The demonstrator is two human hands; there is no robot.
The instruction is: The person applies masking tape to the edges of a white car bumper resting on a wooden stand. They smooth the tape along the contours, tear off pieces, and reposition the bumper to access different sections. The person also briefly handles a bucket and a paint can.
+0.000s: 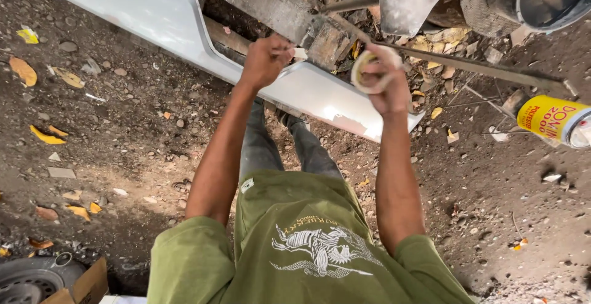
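Now, head view: right hand (pixel 388 88) clamped round tape roll (pixel 369 70), left hand (pixel 266 59) pinching loose tape end (pixel 298 52), both w/ fists apart above grey body panel (pixel 148 15) on dirt ground (pixel 123 132). Prob. mid-pull of a tape strip. Next likely needs steady tension & lining strip up w/ panel edge.

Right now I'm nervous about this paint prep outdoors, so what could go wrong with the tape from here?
1. The strip drawn between the left hand and the tape roll in the right hand hangs in the air; it may twist and stick to itself.
2. The dirt ground is loose and leafy, so grit could foul a dropped strip.
3. The grey panel rests on rough planks and might shift.
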